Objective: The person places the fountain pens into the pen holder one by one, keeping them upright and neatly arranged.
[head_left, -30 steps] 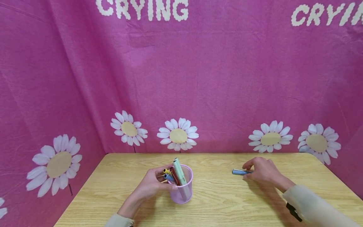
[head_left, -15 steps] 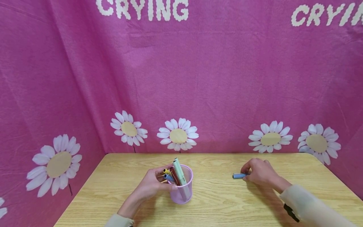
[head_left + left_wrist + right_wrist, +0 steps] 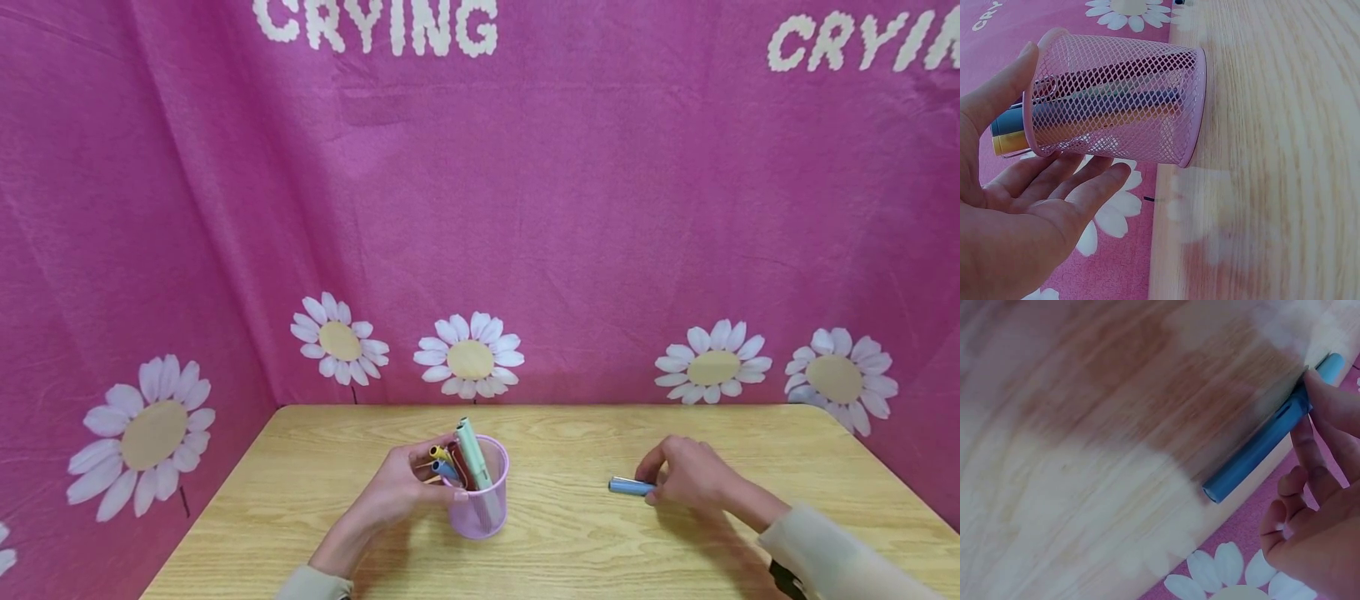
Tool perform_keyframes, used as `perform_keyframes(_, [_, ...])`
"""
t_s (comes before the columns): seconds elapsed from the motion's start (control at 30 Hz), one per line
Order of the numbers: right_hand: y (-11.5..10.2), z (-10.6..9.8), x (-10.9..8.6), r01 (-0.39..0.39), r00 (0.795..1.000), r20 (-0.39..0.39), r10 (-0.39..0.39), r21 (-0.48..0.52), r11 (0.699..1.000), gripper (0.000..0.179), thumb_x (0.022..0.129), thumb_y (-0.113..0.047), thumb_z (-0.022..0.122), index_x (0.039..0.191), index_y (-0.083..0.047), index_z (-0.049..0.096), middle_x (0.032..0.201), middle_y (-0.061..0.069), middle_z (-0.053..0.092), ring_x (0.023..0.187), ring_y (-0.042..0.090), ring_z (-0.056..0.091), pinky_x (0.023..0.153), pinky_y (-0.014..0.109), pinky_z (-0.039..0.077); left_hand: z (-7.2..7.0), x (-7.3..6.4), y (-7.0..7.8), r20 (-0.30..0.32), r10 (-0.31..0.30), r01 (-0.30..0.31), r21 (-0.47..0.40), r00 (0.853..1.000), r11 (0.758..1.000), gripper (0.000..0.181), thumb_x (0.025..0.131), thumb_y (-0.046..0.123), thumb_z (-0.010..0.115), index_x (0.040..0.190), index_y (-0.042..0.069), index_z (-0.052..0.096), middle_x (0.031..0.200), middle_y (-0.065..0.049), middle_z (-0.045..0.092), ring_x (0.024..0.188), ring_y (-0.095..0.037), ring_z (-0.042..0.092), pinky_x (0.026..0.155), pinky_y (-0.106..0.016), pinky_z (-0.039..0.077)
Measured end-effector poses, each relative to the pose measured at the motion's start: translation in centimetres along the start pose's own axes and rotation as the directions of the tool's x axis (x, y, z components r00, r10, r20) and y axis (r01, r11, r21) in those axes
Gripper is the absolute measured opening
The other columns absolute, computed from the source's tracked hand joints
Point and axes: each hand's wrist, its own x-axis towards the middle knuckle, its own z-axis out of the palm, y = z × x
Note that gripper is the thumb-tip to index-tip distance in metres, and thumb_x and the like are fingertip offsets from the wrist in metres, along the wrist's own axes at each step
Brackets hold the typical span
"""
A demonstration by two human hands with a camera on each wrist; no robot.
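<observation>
A pink mesh pen holder (image 3: 480,508) stands upright on the table, left of the middle. My left hand (image 3: 397,487) holds it near the rim, the thumb at the near side and the fingers at the far side. Sticking out of it are a mint-green pen (image 3: 472,450), a dark red pen (image 3: 461,467), a yellow pen (image 3: 438,452) and a blue pen (image 3: 444,469). To the right, my right hand (image 3: 693,475) pinches another blue pen (image 3: 1257,450) between thumb and fingers, low over the tabletop. Part of this pen lies hidden behind the fingers in the head view.
The wooden table (image 3: 555,550) has rounded far corners. A pink cloth (image 3: 570,208) with daisies and white lettering hangs behind it and along the left side.
My right hand has come nearer to me across the table, bringing the pinched blue pen with it. The left hand and the pen holder have stayed in place.
</observation>
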Motion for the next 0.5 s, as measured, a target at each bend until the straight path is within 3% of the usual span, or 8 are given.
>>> perform_keyframes(0.27, [0.0,0.2,-0.8,0.066,0.998,-0.009,-0.066,0.008,0.998,0.024,0.068,-0.012,0.094,0.084,-0.026,0.081,0.084,-0.017,0.071,0.080,0.007,0.060,0.071,0.034,0.051,0.0,0.1,0.0,-0.004,-0.003,0.003,-0.001,1.000,1.000,0.077,0.080,-0.005,0.085,0.149,-0.010,0.051,0.149,-0.027,0.055,0.130,-0.042,0.059,0.114,-0.050,0.044])
perform_keyframes(0.5, [-0.2,0.5,-1.3,0.098,0.995,0.006,-0.098,0.011,0.995,0.025,0.068,-0.013,0.095,0.082,-0.028,0.081,0.084,-0.021,0.069,0.077,0.004,0.055,0.069,0.030,0.047,0.0,0.0,0.0,0.003,-0.002,0.002,-0.005,1.000,1.000,0.078,0.080,-0.005,0.085,0.150,-0.010,0.050,0.149,-0.028,0.055,0.130,-0.042,0.059,0.113,-0.048,0.046])
